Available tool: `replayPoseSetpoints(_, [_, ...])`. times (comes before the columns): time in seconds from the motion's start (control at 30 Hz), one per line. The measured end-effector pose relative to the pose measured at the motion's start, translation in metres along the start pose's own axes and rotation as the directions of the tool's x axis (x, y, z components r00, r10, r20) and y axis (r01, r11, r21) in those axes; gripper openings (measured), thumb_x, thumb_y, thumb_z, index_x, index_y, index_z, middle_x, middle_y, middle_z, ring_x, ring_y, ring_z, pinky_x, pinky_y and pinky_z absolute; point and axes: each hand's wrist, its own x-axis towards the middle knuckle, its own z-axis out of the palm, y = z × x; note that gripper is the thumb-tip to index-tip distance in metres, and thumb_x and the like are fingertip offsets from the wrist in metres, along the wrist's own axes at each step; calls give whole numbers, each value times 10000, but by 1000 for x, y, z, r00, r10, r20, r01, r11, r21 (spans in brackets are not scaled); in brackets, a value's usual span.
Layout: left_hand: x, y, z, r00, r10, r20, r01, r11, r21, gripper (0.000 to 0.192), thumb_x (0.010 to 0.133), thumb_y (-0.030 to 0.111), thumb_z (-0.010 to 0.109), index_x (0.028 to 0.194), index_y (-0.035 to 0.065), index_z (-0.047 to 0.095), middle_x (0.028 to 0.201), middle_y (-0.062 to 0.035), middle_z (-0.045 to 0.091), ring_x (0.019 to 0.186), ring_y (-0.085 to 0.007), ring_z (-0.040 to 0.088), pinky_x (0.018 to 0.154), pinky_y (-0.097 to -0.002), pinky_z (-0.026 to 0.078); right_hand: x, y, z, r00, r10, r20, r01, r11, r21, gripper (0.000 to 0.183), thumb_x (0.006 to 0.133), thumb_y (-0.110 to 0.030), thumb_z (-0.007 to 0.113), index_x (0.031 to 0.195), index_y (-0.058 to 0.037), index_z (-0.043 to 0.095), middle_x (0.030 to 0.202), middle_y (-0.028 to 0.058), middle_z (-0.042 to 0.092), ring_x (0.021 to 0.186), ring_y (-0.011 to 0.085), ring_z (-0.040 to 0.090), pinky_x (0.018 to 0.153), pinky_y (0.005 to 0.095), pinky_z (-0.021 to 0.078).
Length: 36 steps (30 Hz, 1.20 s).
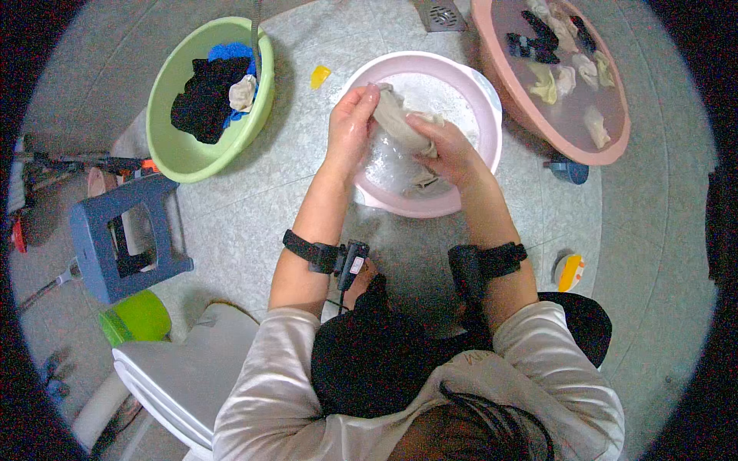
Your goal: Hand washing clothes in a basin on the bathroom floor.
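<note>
Both hands are over a pink plastic basin (487, 152) of sudsy water on the tiled floor. A wet beige cloth item (398, 124), perhaps a sock, stretches between them. My left hand (351, 118) pinches its upper left end between thumb and fingers. Its lower right part is bunched in my right hand (447, 144), with the thumb on top. More cloth (426, 183) lies partly under the water near the basin's front edge. The fingertips beneath the cloth are hidden.
At the left stands a green basin (210, 167) with black and blue cloths; a blue plastic stool (95, 248) lies below it. A larger pink tub (620, 138) at the right holds water and several small garments. A floor drain (443, 17), a yellow piece (320, 76) and a brush-like object (569, 273) are around.
</note>
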Motion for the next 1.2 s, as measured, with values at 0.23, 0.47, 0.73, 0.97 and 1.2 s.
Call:
replayPoseSetpoints(0.23, [-7,3,0,995,-87,47,87,996,3,286,821,273,427,902,9,505,794,-54,546,725,-113,516,622,-225,407,1,-5,6,954,-267,135,217,928,303,271,794,-197,459,1001,-22,463,902,64,530,826,159,517,729,291,415])
replayPoseSetpoints(0.47, [-9,-14,5,952,-238,192,227,971,79,212,761,164,489,894,4,529,796,-22,542,692,-85,494,591,-195,385,7,-1,0,915,-391,-97,380,918,-116,344,707,-205,589,988,-46,470,840,62,540,768,173,520,689,272,417])
replayPoseSetpoints(0.73, [2,-19,-11,981,-116,157,26,875,483,228,780,168,474,911,-9,535,782,-27,559,701,-99,513,649,-215,409,11,5,-4,519,-832,-194,393,435,-810,293,655,-217,642,845,-26,526,767,57,542,726,132,504,632,241,415])
replayPoseSetpoints(0.97, [3,-25,-9,992,47,114,-96,875,474,195,775,111,451,904,-4,541,716,-19,548,617,-76,481,570,-201,392,12,13,-3,922,-372,-110,319,888,-330,261,668,-220,640,811,-27,537,666,29,547,562,96,501,500,205,416])
replayPoseSetpoints(1.2, [1,-13,-14,996,32,81,-77,763,642,173,782,104,425,864,-7,529,707,-56,550,637,-95,505,566,-221,404,18,13,-13,899,-438,15,418,846,-330,214,695,-189,613,785,-31,500,683,33,543,591,88,503,504,199,415])
